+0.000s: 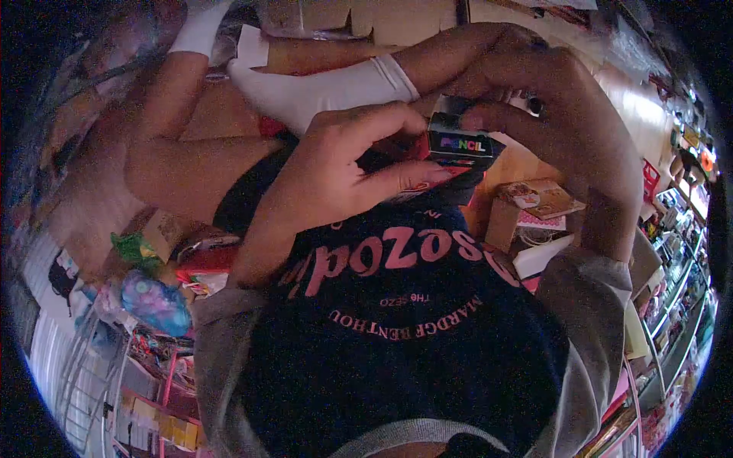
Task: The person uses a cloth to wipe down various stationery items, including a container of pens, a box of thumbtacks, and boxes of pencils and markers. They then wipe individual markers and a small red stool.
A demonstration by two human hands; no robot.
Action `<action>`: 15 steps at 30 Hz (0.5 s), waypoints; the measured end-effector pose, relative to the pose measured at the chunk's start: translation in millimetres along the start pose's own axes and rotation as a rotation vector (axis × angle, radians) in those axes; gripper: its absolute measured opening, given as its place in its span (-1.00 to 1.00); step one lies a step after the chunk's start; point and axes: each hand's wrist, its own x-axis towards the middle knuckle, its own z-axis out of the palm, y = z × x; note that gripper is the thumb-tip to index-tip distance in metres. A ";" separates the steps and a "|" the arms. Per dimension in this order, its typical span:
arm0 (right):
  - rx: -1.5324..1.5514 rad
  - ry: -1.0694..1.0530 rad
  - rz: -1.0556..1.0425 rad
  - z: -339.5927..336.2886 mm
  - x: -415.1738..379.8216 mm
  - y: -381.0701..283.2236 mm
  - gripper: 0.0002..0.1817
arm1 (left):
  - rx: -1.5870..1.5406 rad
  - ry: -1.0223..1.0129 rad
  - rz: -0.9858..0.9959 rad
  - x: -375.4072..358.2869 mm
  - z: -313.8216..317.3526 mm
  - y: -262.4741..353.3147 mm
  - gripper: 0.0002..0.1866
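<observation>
A small dark box (462,145) with "PENCIL" in coloured letters on its end flap is held in front of the chest. My left hand (343,164) is closed round the box's left side, its thumb along the lower edge. At the top of the box, my right hand (508,114) has its thumb against the raised dark flap; its other fingers are mostly hidden. The inside of the box is too dark to make out.
White-socked feet (324,91) and bare legs lie beyond the hands. An open cardboard box (504,221) stands at the right. A blue patterned bag (155,301) and a red item (210,263) lie at the left. Crowded shelves (676,305) line the far right.
</observation>
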 end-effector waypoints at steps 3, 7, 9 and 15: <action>-0.050 0.052 -0.002 5.2 -1.2 -1.8 -0.82 | 0.044 -0.004 0.024 -0.6 -1.0 -1.8 -0.69; -0.317 0.217 -0.196 16.0 -2.8 1.7 -0.82 | 0.037 0.025 0.002 -1.2 -1.6 -7.4 -0.69; -0.355 0.253 -0.217 17.0 -3.2 1.8 -0.82 | 0.068 0.014 0.018 -3.3 -6.6 -3.3 -0.69; -0.068 0.010 -0.038 4.4 -4.6 -7.6 -0.72 | 0.032 0.054 0.069 -3.3 -2.8 -5.3 -0.74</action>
